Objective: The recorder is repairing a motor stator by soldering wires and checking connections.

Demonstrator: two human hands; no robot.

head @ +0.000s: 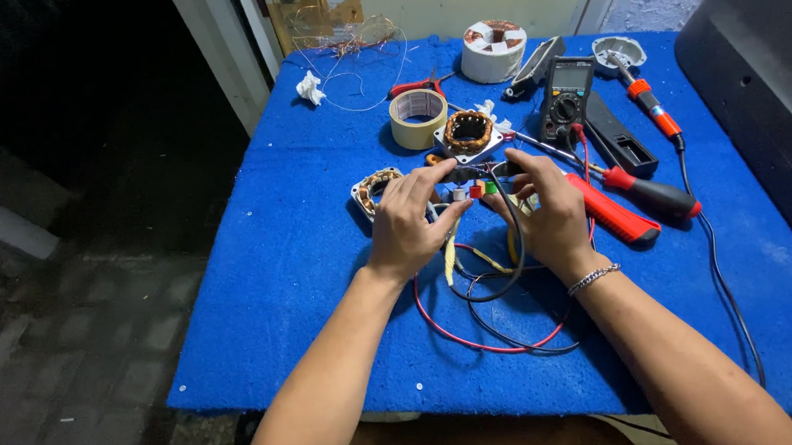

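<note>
Both my hands meet over a small bundle of coloured connectors (475, 191): left hand (409, 222) with fingers pinched together on it, right hand (552, 220) fingers closed on its far side, steadying it. Red and black leads (481, 334) loop below my wrists. Just beyond lie a stator (469, 132), tape roll (418, 117), multimeter (567, 95) on the blue surface (282, 254).
</note>
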